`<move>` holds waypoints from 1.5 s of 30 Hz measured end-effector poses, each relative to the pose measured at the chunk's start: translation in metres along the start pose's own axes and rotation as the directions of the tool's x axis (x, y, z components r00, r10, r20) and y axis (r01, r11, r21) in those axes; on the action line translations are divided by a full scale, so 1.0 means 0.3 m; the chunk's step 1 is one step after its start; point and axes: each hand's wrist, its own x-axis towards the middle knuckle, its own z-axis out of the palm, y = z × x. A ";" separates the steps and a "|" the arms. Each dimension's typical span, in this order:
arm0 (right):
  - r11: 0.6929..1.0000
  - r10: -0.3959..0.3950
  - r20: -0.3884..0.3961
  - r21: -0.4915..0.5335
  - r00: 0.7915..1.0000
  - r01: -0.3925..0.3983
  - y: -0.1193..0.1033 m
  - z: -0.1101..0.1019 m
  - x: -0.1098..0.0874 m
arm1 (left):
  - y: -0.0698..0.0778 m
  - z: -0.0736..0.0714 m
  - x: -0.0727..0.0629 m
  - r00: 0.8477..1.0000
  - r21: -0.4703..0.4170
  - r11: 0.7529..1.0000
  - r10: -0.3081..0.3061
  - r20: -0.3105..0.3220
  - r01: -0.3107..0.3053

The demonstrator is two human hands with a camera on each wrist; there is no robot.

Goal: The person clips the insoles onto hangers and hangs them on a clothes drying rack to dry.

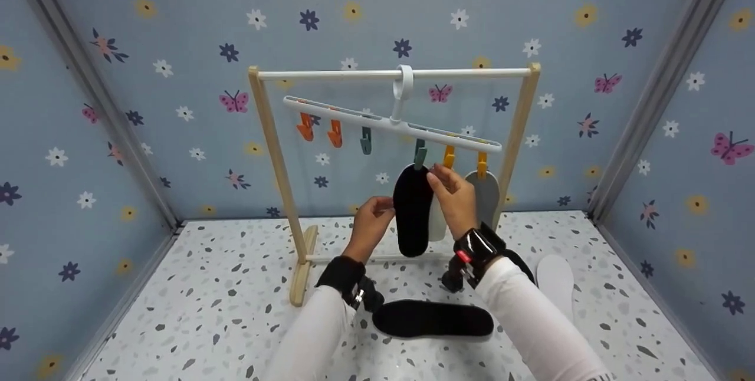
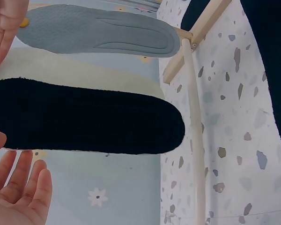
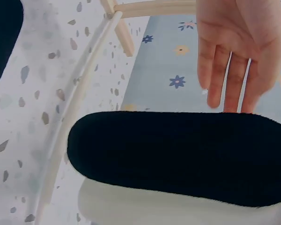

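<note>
A black insole (image 1: 412,216) hangs lengthwise below a green clip (image 1: 420,155) on a white hanger (image 1: 395,123). At its left edge is my left hand (image 1: 371,222), the thumb overlapping its front in the left wrist view. The fingers of that hand lie loosely extended along the edge, some tips hidden behind the insole in the right wrist view. My right hand (image 1: 457,198) is at the insole's upper right edge, thumb and fingertips close beside it. Behind that hand hang a cream insole (image 1: 437,222) and a grey insole (image 1: 486,198), the latter from a yellow clip (image 1: 482,166).
The hanger tilts down to the right on a rack with a white rail (image 1: 330,75) and wooden posts (image 1: 272,157). Orange clips (image 1: 335,133) hang at left. Another black insole (image 1: 433,318) lies on the speckled surface, and a white insole (image 1: 555,283) at right.
</note>
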 end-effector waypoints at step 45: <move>0.761 0.190 0.712 -0.542 0.676 0.357 0.404 -0.259 -0.395 | 0.078 -0.205 -0.059 0.989 -0.008 0.995 0.096 -0.117 -0.098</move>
